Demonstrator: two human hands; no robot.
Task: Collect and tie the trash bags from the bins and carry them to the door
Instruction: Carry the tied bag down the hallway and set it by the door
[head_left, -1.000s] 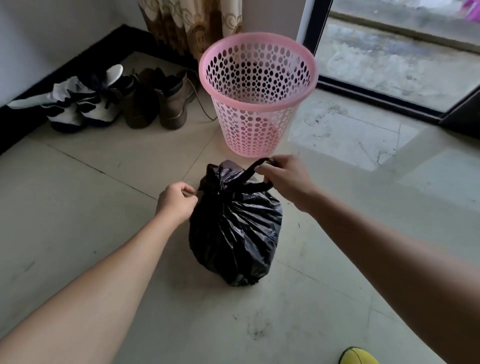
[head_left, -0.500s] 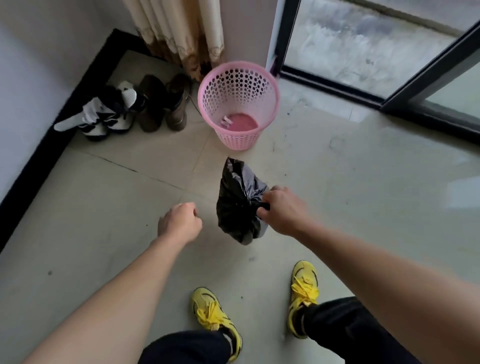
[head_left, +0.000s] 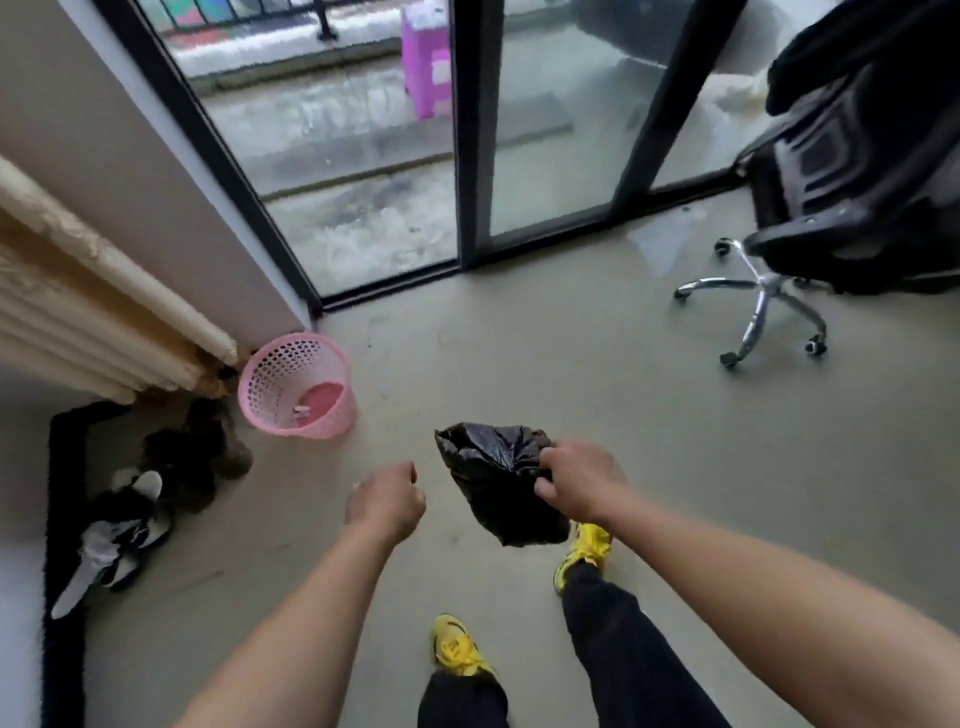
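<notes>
Black trash bag (head_left: 498, 483) gripped at its knotted top by the right hand (head_left: 576, 480), hanging clear of the floor (head_left: 519, 364) to the right of the pink bin (head_left: 296, 387). Left hand (head_left: 387, 499) loosely curled, holding nothing, between bin and bag. Office chair (head_left: 841, 197) well to the bin's right, by the glass door (head_left: 363, 156).

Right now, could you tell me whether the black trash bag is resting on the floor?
No, the right hand holds the black trash bag by its tied top, so it hangs clear of the floor.
</notes>
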